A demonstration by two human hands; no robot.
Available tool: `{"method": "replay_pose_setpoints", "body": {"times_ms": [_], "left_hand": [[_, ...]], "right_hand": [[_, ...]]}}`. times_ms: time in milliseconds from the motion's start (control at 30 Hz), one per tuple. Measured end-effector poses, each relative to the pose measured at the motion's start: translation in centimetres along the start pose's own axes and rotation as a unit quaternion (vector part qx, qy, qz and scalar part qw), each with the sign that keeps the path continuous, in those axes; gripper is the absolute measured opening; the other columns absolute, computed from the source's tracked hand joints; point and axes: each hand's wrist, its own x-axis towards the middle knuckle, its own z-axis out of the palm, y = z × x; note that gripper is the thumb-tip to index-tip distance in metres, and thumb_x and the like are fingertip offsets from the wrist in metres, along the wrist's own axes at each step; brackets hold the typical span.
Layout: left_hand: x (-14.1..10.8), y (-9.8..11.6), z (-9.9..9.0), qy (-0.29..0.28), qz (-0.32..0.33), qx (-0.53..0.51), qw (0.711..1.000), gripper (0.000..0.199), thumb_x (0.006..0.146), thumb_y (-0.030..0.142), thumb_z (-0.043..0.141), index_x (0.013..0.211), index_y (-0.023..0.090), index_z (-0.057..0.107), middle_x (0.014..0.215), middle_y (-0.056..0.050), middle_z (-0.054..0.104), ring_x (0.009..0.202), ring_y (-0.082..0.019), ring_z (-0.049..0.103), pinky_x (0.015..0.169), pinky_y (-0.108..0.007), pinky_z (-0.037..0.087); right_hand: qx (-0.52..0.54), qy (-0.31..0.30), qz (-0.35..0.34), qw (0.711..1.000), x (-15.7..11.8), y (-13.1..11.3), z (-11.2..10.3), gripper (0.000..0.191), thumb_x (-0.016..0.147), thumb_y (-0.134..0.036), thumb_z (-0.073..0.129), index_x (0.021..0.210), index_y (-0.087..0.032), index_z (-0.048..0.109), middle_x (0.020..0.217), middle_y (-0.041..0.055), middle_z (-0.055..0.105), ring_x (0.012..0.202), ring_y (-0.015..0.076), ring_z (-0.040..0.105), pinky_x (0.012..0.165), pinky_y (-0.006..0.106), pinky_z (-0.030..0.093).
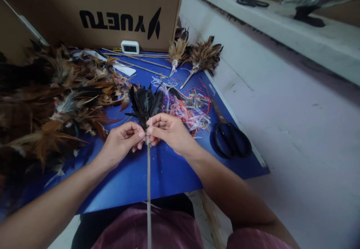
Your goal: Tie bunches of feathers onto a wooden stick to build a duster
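Note:
Black feathers [146, 101] fan out from the top of a thin stick [149, 181], whose lower end reaches down past the table edge toward my lap. At the feathers' base, my left hand [121, 141] is closed in a pinch, with a fine strand at its fingertips. My right hand [171, 131] pinches a translucent plastic strip [150, 122] against the same spot from the other side. Pale binding shows on the stick just under my fingers. Between the two hands the fingertips nearly meet, partly hiding the binding.
Loose brown feather bunches [67, 106] cover the blue table's left side. Tangled pink and white strips [185, 114] lie right of the feathers, beside black-handled scissors [232, 140]. Two feathered sticks [201, 56], bare sticks [140, 64], a small digital clock [130, 47] and a cardboard box [118, 1] stand behind.

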Motion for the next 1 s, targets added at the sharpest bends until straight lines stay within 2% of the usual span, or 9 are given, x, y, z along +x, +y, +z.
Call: {"method": "replay_pose_setpoints", "body": {"times_ms": [167,333,433,600,767,867,1000], "left_hand": [[-0.03,0.08,-0.15,-0.007,0.033,0.048,0.998,0.020,0.083,0.034,0.065,0.079,0.016,0.059,0.060,0.002,0.061,0.053,-0.009,0.055,0.049,-0.020,0.045],[-0.35,0.28,-0.08,-0.005,0.065,0.114,0.991,0.018,0.086,0.033,0.061,0.082,0.016,0.060,0.062,0.002,0.063,0.055,-0.010,0.058,0.055,-0.022,0.048],[-0.55,0.42,0.08,0.000,0.080,0.149,0.986,0.017,0.086,0.032,0.060,0.082,0.016,0.059,0.061,0.002,0.063,0.054,-0.010,0.059,0.054,-0.022,0.048],[-0.49,0.77,0.31,0.015,0.070,0.145,0.987,0.017,0.085,0.032,0.061,0.081,0.016,0.059,0.058,0.001,0.063,0.051,-0.011,0.060,0.052,-0.022,0.049],[0.06,0.94,0.54,0.046,-0.004,0.048,0.998,0.025,0.076,0.031,0.070,0.077,0.018,0.049,0.051,0.002,0.062,0.043,-0.013,0.059,0.044,-0.022,0.049],[0.24,0.76,0.38,0.052,-0.018,0.005,0.998,0.034,0.072,0.030,0.073,0.082,0.021,0.042,0.050,0.005,0.061,0.042,-0.014,0.059,0.040,-0.021,0.047],[0.11,0.65,-0.08,0.033,0.009,0.056,0.998,0.025,0.074,0.030,0.071,0.087,0.018,0.053,0.057,0.003,0.062,0.050,-0.012,0.059,0.043,-0.019,0.047]], "right_hand": [[-0.124,-0.021,-0.023,0.992,-0.50,-0.01,-0.20,0.010,0.072,-0.018,0.066,0.079,-0.013,0.062,0.061,-0.0034,0.060,0.050,0.0063,0.055,0.050,0.020,0.048],[-0.281,-0.025,-0.079,0.956,-0.77,0.04,-0.55,0.007,0.076,-0.016,0.062,0.080,-0.014,0.067,0.064,-0.0016,0.062,0.056,0.0072,0.056,0.054,0.020,0.043],[-0.333,-0.039,-0.088,0.938,-0.75,-0.02,-0.67,0.007,0.078,-0.017,0.060,0.078,-0.015,0.067,0.064,-0.0011,0.063,0.058,0.0075,0.055,0.056,0.020,0.042],[-0.341,-0.055,-0.074,0.936,-0.70,0.00,-0.56,0.009,0.080,-0.017,0.057,0.079,-0.015,0.065,0.063,-0.0012,0.063,0.057,0.0076,0.056,0.056,0.020,0.042],[-0.327,-0.062,-0.061,0.941,-0.58,0.36,-0.53,0.008,0.080,-0.019,0.056,0.079,-0.015,0.063,0.062,-0.0015,0.062,0.055,0.0072,0.056,0.052,0.019,0.042],[-0.286,-0.064,-0.031,0.955,-0.51,0.44,-0.53,0.006,0.079,-0.018,0.057,0.080,-0.015,0.062,0.062,-0.0022,0.061,0.051,0.0071,0.057,0.049,0.019,0.045],[-0.248,-0.061,0.005,0.967,-0.42,0.31,-0.53,0.003,0.077,-0.015,0.058,0.078,-0.014,0.061,0.059,-0.0044,0.057,0.045,0.0057,0.055,0.044,0.017,0.043]]}}
